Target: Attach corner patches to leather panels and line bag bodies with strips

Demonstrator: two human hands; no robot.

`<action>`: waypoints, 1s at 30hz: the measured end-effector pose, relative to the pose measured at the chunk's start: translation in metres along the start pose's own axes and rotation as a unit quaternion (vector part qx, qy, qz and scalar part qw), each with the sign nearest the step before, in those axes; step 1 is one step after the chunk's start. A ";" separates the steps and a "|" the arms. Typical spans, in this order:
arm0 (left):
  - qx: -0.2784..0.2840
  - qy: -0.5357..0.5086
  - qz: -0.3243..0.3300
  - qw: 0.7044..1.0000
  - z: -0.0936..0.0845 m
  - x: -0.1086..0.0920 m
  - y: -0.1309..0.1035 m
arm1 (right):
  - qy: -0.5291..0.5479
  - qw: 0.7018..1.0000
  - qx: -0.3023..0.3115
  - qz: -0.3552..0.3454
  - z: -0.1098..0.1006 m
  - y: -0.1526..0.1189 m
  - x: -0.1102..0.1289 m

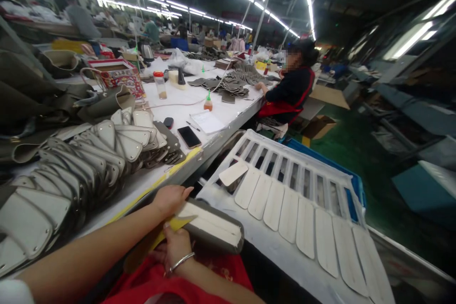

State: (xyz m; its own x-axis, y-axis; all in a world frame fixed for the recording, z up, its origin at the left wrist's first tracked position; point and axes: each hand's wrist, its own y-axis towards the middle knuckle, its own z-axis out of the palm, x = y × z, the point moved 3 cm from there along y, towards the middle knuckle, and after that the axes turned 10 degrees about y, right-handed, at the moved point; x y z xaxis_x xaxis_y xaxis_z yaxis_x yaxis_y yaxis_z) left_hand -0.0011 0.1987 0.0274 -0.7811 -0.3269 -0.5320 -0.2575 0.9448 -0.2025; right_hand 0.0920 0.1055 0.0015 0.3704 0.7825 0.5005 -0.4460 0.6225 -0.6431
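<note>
A long grey-edged piece with a pale, seamed upper face [213,225] lies across my lap area, its near end rounded. My left hand [172,202] grips its far-left end, thumb stretched along the edge and the other fingers hidden. Just below, my right hand [178,246], with a silver bangle at the wrist, pinches a thin yellow pointed piece [182,222]. The yellow tip lies over the pale face. To the right, several pale rounded strips [288,213] lie side by side on a white slatted rack [228,199].
Grey panels with rivets [81,166] pile up on the white worktable [171,114] at left. A phone [189,137], a notebook [207,121] and a small glue bottle [208,101] lie farther along. A seated co-worker [292,85] works beyond the rack, beside cardboard boxes [318,127].
</note>
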 end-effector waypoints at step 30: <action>0.147 -0.535 -0.023 0.832 -0.008 0.057 -0.042 | -0.200 0.977 0.001 -0.074 -0.061 -0.041 0.030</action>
State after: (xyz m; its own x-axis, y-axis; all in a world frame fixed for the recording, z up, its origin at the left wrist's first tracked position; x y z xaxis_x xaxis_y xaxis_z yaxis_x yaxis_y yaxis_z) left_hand -0.0395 0.1403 0.0123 0.2189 -0.3420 -0.9139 -0.0003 0.9365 -0.3506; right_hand 0.1713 0.1025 0.0077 0.0823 0.6264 0.7751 -0.4126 0.7294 -0.5456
